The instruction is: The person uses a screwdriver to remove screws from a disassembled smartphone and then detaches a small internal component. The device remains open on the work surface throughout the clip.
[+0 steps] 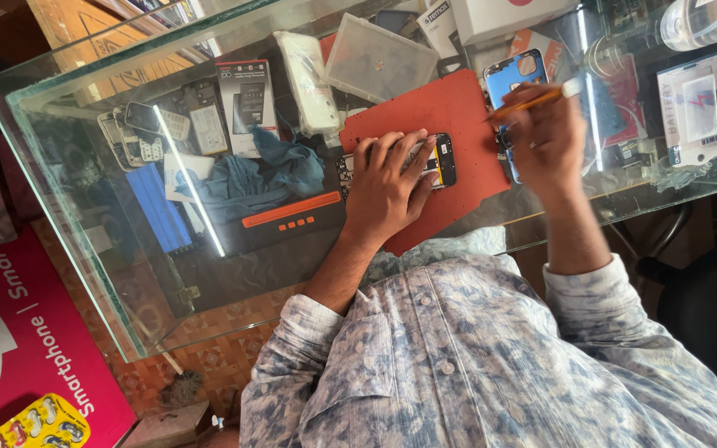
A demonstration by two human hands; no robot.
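Observation:
My left hand lies flat on a dark opened phone and presses it onto a red-orange work mat on a glass-topped counter. Its fingers cover most of the phone. My right hand hovers to the right of the mat, above a blue phone. It grips a thin orange-handled tool with a white tip, which points up and to the right.
A crumpled blue cloth and a black device with an orange strip lie left of the mat. Small phones, boxes and a clear plastic case crowd the far side. Packaged parts sit at the right. A red sign leans below.

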